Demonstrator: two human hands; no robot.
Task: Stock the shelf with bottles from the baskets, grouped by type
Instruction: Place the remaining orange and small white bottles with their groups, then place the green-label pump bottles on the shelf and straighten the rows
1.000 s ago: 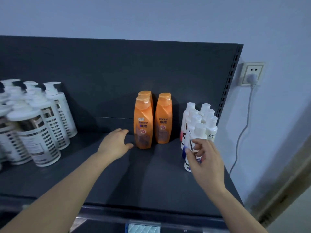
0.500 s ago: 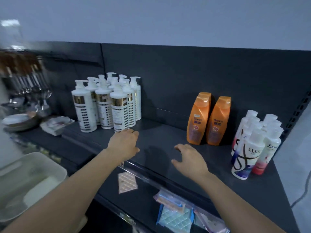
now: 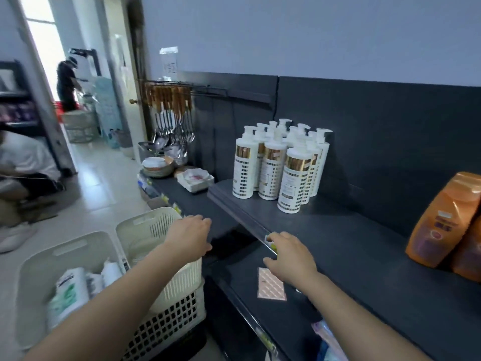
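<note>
Two cream baskets stand on the floor at lower left: the near basket (image 3: 39,264) holds several white bottles (image 3: 70,287), the far basket (image 3: 145,225) looks nearly empty. My left hand (image 3: 190,237) hovers above the far basket's rim, fingers relaxed, holding nothing. My right hand (image 3: 289,256) hangs empty by the front edge of the dark shelf (image 3: 351,243). On that shelf stand several white pump bottles (image 3: 281,165) and, at the right edge, two orange bottles (image 3: 442,220).
Ladles and spoons (image 3: 171,118) hang on a rack left of the shelf, above bowls (image 3: 157,166) and a white dish (image 3: 196,178). A lower shelf holds a pink packet (image 3: 270,284). Two people (image 3: 20,162) are in the background by the doorway.
My view has swung left and down from the shelf to the baskets. My right hand let go of the small white bottle, and both hands dropped from the shelf toward the baskets.
</note>
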